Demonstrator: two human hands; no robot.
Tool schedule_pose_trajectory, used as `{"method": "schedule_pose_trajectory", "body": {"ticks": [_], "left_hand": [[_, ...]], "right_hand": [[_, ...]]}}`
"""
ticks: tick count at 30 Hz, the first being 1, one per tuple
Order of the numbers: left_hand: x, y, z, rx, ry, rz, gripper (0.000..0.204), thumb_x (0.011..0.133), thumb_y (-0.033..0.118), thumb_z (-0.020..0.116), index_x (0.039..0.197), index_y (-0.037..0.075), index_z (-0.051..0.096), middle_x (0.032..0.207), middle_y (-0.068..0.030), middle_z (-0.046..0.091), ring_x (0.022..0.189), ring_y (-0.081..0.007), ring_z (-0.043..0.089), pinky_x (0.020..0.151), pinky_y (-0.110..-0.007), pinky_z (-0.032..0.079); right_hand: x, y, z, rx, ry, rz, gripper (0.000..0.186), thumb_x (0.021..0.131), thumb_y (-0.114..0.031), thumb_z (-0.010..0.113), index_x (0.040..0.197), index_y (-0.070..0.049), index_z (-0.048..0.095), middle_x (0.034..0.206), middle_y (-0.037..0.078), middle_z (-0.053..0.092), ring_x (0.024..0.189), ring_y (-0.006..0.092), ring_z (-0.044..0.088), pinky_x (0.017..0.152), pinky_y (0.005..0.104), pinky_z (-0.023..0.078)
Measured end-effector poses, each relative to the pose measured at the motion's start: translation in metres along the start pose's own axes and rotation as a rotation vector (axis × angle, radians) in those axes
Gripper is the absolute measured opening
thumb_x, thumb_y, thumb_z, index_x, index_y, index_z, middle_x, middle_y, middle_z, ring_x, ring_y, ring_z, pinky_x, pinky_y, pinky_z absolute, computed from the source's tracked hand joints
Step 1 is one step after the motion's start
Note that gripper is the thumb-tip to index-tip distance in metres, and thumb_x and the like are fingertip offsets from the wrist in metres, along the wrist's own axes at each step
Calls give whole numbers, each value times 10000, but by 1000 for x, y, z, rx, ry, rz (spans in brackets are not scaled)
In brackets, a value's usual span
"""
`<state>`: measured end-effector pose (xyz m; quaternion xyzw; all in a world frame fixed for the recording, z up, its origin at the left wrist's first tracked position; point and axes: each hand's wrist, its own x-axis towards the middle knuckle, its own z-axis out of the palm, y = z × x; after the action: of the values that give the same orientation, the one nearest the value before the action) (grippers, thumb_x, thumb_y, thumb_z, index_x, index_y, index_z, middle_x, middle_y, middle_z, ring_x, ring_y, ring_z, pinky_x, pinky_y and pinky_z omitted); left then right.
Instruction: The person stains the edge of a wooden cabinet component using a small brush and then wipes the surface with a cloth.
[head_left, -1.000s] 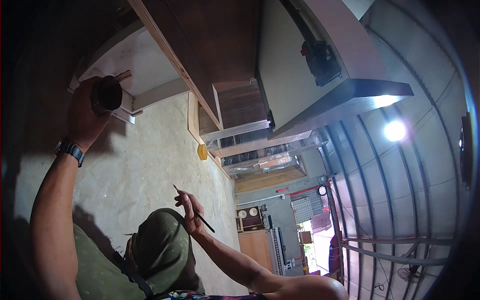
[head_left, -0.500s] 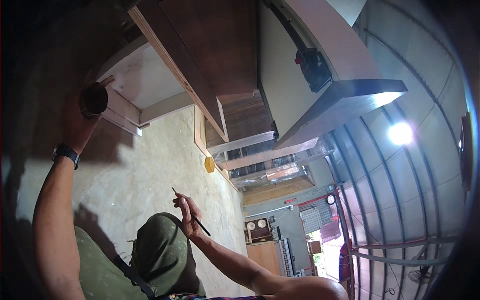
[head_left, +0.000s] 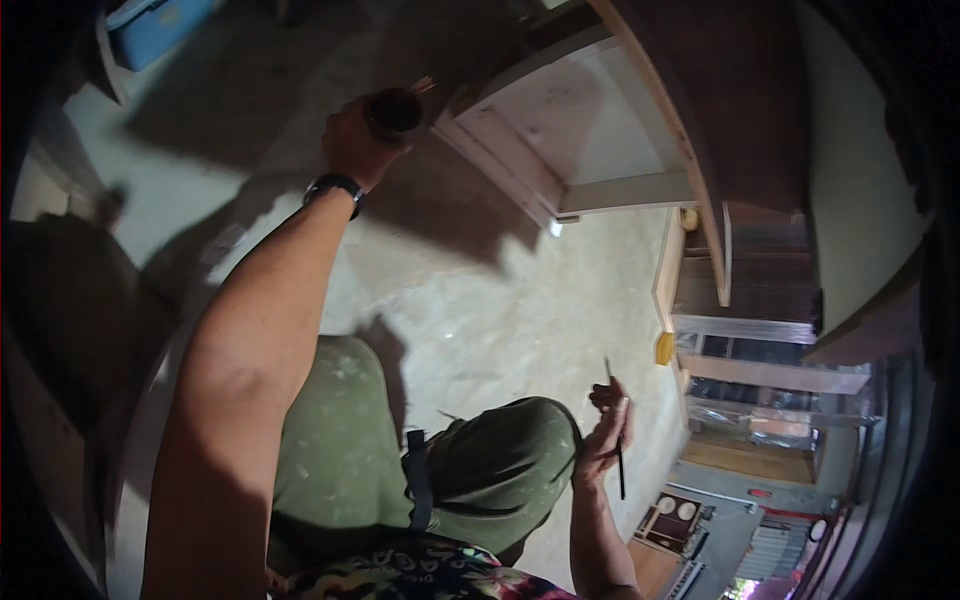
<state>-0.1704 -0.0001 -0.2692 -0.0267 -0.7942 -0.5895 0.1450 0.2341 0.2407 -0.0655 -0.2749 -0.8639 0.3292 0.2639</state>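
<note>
My left hand (head_left: 352, 143) is wrapped round a dark cup or can (head_left: 393, 112), with a light wooden piece (head_left: 424, 85) sticking up at its rim; what is inside is too dark to tell. The cup is held out left of a pale wooden unit (head_left: 590, 105) with a white underside. At the lower right, my right hand (head_left: 606, 430) grips a thin dark brush (head_left: 621, 470) between fingers and thumb, its tip pointing up, beside my green-trousered knee (head_left: 535, 450).
A blue bin (head_left: 160, 25) sits at the upper left, in shadow on the concrete floor (head_left: 470, 320). A dark wooden panel (head_left: 750, 110) overhangs at the upper right. Plastic-wrapped cabinets (head_left: 750, 380) stand along the right, with a small yellow object (head_left: 663, 348) at their edge.
The view has swung toward the left, bringing the blue bin into sight and shifting cabinets and hands rightward in the picture. Both hands still hold the same things.
</note>
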Motion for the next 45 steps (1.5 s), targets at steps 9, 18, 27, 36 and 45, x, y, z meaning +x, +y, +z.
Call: {"method": "schedule_pose_trajectory", "body": {"ticks": [9, 18, 27, 36, 45], "left_hand": [[-21, -82, 22, 67, -20, -226, 824, 572, 190, 990, 1306, 83, 632, 1283, -141, 712, 1239, -345, 653, 1054, -453, 534], [-42, -199, 31, -491, -20, -468, 805, 710, 139, 925, 1422, 104, 550, 1335, -86, 676, 1223, -287, 655, 908, -486, 624], [-53, -151, -14, -803, -111, -726, 708, 954, 95, 685, 1585, 183, 377, 1523, -136, 530, 1309, -356, 590, 984, -657, 535], [-59, -138, -90, 475, -381, -520, 1021, 714, 41, 725, 1628, -22, 273, 1612, -261, 429, 1516, -359, 404, 1293, -394, 266], [21, 4, -165, -584, 241, -644, 220, 906, -47, 618, 1085, 67, 673, 844, -41, 655, 727, -200, 646, 583, -375, 519]], "right_hand": [[-5, 19, -8, 62, 59, 39, 506, 1134, -356, 419, 1337, 55, 634, 1096, 177, 711, 1013, 258, 666, 963, 422, 511], [-7, 31, -9, 67, 108, 26, 482, 1128, -356, 458, 1305, 47, 655, 1041, 148, 714, 950, 220, 661, 897, 383, 524], [1, 17, 2, 170, -18, 65, 432, 1107, -280, 492, 1295, 80, 638, 1087, 166, 674, 1022, 235, 652, 938, 379, 519], [25, 40, 22, 205, -32, -70, 297, 1045, -142, 588, 1227, 65, 697, 1008, 176, 706, 941, 244, 678, 856, 363, 527], [75, 54, 6, 161, 83, -112, 255, 1033, -144, 614, 1166, 43, 725, 966, 224, 705, 888, 340, 691, 809, 420, 538]]}}
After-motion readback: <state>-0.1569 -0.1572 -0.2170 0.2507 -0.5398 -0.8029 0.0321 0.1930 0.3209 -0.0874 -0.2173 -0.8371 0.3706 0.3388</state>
